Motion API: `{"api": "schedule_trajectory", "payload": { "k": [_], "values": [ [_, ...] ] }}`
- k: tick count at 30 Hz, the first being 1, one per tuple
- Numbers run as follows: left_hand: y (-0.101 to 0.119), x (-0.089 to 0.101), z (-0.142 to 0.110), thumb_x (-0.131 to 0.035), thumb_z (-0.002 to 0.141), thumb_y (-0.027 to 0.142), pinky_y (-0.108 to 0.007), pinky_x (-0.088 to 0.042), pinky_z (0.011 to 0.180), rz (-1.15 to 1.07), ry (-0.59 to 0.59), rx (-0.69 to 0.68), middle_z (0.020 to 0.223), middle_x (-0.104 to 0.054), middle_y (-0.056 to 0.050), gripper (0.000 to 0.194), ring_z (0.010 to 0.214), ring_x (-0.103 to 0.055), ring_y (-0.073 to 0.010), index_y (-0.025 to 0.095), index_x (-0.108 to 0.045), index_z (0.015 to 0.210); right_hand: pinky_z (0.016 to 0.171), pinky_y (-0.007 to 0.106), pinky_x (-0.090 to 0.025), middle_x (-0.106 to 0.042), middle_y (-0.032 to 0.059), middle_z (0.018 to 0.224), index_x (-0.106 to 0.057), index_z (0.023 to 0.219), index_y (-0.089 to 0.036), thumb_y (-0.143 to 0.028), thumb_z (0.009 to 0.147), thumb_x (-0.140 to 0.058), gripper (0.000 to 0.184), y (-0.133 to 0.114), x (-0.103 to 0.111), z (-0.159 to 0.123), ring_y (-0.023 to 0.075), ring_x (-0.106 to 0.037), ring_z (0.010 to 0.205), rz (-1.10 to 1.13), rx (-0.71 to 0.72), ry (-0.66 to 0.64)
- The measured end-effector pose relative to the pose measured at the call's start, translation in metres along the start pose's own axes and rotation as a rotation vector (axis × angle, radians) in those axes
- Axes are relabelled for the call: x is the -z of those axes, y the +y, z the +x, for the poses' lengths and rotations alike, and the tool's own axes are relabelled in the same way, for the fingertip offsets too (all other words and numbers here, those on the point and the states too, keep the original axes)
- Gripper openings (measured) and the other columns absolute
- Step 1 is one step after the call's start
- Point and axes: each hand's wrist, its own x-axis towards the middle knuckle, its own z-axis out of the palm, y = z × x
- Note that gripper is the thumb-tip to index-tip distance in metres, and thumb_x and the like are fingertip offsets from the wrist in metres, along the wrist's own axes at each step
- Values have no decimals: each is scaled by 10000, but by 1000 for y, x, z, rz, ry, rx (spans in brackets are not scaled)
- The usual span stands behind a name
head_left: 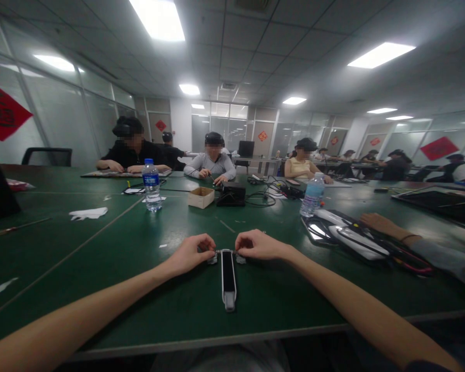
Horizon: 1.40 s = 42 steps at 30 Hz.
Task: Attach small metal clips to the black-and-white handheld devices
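On the green table in front of me lies a long narrow strip (228, 279), black down its middle with a white border and a pale grey near end. Its kind I cannot make out. At its far end, my left hand (191, 254) is on the left side and my right hand (259, 245) on the right, both with thumb and fingers pinched together. Small crumpled silvery bits show under the fingertips, one by the left fingers (212, 260) and another by the right fingers (241, 260). What exactly the fingertips grip is hidden.
Water bottles stand at left (152, 188) and right (312, 195). Beyond the strip are a small open box (201, 198), a black device (231, 195) and tangled cables. A white pouch with cords (358, 243) and another person's hand (380, 226) are on the right.
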Motion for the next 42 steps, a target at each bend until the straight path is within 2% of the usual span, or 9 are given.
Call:
{"api": "schedule_trajectory", "payload": {
  "k": [6, 12, 18, 29, 34, 42],
  "values": [
    [1, 0, 0, -606, 787, 355, -286, -474, 701, 4, -4, 5, 845, -697, -19, 220, 784, -634, -195, 178, -651, 910, 604, 209, -447, -632, -5, 787, -647, 927, -143, -265, 779, -672, 194, 2, 0, 0, 113, -569, 678, 76, 0, -14],
    [2, 1, -1, -616, 788, 347, -297, -476, 706, 14, 19, 5, 855, -705, -19, 205, 784, -638, -202, 184, -663, 904, 598, 211, -446, -633, -8, 770, -654, 909, -145, -252, 773, -682, 174, -1, -1, 0, 117, -576, 676, 49, 4, 18],
    [-2, 0, 0, -612, 802, 357, -298, -486, 712, 19, 20, 1, 874, -715, -19, 224, 803, -642, -201, 184, -668, 934, 623, 215, -462, -660, 2, 807, -663, 901, -145, -216, 782, -666, 138, -3, -2, 0, 118, -593, 696, 36, 24, 41],
    [-1, 1, -1, -653, 771, 343, -298, -504, 728, -33, 26, 15, 851, -717, -11, 202, 792, -660, -195, 186, -669, 896, 677, 236, -485, -672, 12, 878, -667, 919, -156, -247, 803, -679, 147, -4, -6, -1, 130, -611, 756, 44, 51, 96],
    [-3, 0, 0, -663, 760, 328, -296, -507, 732, -91, 27, 5, 826, -724, -19, 184, 774, -673, -196, 176, -665, 865, 683, 248, -497, -675, 12, 848, -669, 893, -153, -227, 797, -677, 121, -2, -10, 0, 135, -618, 742, 59, 51, 124],
    [11, 3, -6, -631, 798, 288, -273, -491, 712, 139, 41, -37, 810, -722, 6, 128, 742, -644, -180, 203, -708, 855, 688, 252, -505, -670, 14, 839, -673, 899, -153, -221, 807, -667, 114, 0, -13, 2, 137, -616, 744, 27, 83, 160]
  ]
}}
